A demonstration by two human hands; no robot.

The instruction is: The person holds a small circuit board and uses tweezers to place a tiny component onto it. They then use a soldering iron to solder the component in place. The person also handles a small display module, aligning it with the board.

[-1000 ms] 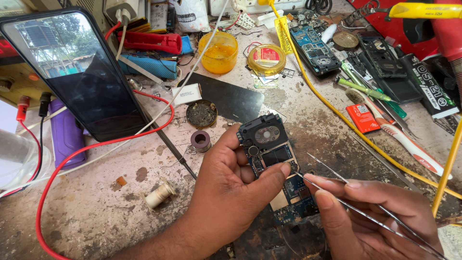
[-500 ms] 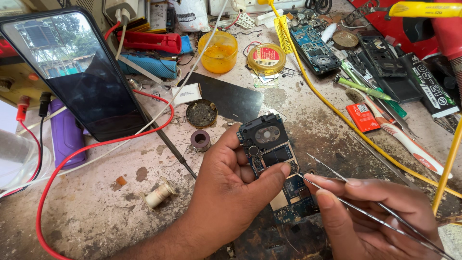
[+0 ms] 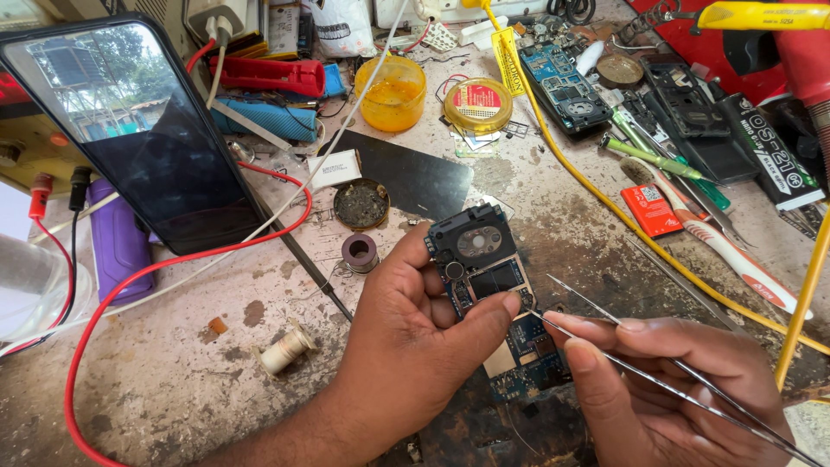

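While the left hand (image 3: 406,346) pinches a small phone circuit board (image 3: 488,285) between thumb and fingers, the right hand (image 3: 666,389) grips thin metal tweezers (image 3: 640,346), tips closed and touching the board's lower right edge. Just left of the board sit a solder spool (image 3: 359,251) and a round tin (image 3: 361,204). Farther beyond the board stand a yellow cup (image 3: 391,91) and, far left, a dark smartphone (image 3: 138,130).
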